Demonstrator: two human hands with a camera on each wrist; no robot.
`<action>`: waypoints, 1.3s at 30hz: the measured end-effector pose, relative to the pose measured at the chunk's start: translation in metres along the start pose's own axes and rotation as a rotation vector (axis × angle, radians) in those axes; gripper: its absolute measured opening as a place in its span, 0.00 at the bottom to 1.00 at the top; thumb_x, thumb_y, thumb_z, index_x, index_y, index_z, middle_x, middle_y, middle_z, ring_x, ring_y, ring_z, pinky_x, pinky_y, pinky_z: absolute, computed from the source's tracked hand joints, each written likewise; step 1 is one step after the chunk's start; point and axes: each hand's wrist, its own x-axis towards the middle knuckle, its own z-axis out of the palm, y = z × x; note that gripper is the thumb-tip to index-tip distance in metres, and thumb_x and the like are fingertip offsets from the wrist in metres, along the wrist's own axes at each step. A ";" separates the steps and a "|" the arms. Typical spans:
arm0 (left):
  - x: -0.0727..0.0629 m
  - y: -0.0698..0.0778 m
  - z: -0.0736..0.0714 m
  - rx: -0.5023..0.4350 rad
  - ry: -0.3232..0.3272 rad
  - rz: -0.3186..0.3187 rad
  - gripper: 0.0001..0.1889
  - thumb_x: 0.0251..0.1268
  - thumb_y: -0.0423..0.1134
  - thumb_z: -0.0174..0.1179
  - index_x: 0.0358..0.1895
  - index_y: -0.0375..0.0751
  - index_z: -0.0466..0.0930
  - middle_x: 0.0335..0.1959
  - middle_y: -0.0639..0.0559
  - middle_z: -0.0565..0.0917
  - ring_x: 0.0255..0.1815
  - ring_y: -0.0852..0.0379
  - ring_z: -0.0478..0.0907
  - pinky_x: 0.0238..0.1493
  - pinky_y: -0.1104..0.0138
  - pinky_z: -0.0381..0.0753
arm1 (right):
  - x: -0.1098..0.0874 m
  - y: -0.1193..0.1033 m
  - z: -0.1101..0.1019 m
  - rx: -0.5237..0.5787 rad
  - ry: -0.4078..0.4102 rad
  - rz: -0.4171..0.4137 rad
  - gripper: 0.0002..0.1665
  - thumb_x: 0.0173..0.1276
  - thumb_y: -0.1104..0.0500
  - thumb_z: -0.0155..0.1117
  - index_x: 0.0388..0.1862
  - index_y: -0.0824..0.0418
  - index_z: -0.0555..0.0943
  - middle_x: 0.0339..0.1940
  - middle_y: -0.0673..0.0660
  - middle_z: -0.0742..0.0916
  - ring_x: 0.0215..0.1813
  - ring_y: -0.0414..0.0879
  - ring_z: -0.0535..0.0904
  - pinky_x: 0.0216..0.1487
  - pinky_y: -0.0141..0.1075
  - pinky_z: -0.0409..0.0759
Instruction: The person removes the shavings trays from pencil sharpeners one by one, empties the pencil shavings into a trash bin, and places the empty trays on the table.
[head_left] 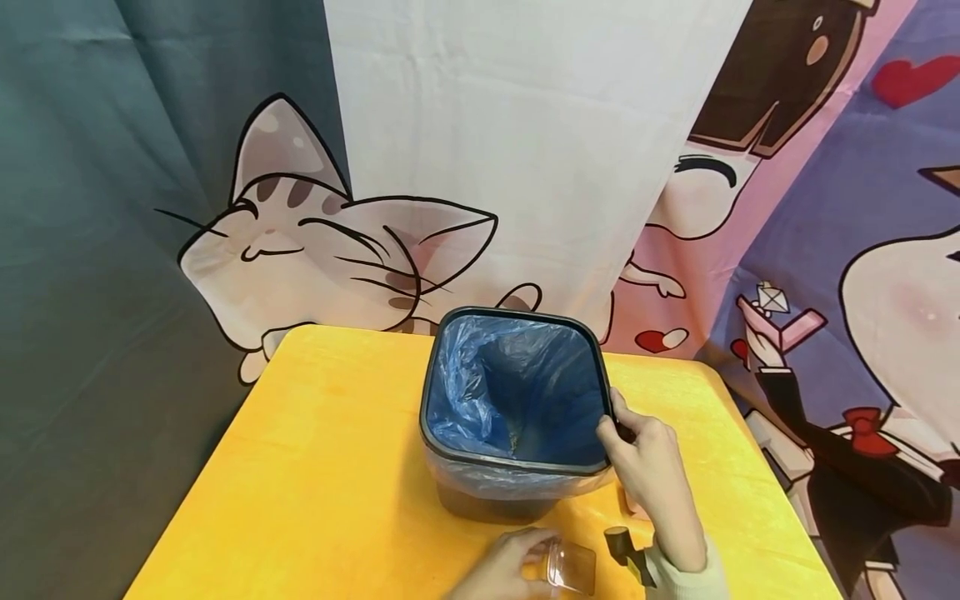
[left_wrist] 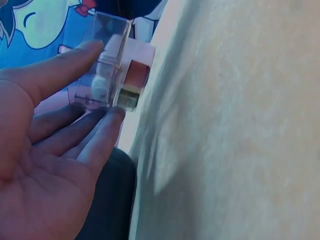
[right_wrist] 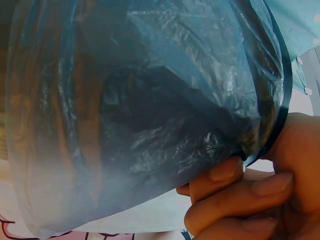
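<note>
A dark bin (head_left: 498, 508) stands on the yellow table, lined with a blue translucent plastic bag (head_left: 540, 400) folded over its rim. My right hand (head_left: 652, 462) grips the rim at the bin's right side, with the thumb toward the inside. In the right wrist view, curled fingers (right_wrist: 225, 172) hold the rim beside the bag's outer fold. In front of the bin, my left hand (head_left: 510, 567) holds a small clear plastic box (head_left: 573, 568). The left wrist view shows this clear box (left_wrist: 107, 55) between thumb and fingertips. The bin's bottom is hidden by the crumpled bag.
The yellow tabletop (head_left: 322, 433) extends on both sides of the bin. A small pinkish-orange object (head_left: 633, 504) is partly hidden by my right wrist. A dark camera mount (head_left: 618, 546) sits at that wrist. Cartoon-printed cloth (head_left: 525, 167) hangs behind the table.
</note>
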 end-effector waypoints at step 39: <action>0.043 0.006 0.032 0.321 0.163 0.046 0.29 0.56 0.47 0.63 0.62 0.43 0.68 0.56 0.53 0.75 0.54 0.60 0.72 0.52 0.70 0.74 | -0.001 0.001 0.000 0.021 -0.008 0.012 0.26 0.65 0.55 0.54 0.60 0.64 0.72 0.43 0.66 0.84 0.14 0.44 0.64 0.15 0.32 0.64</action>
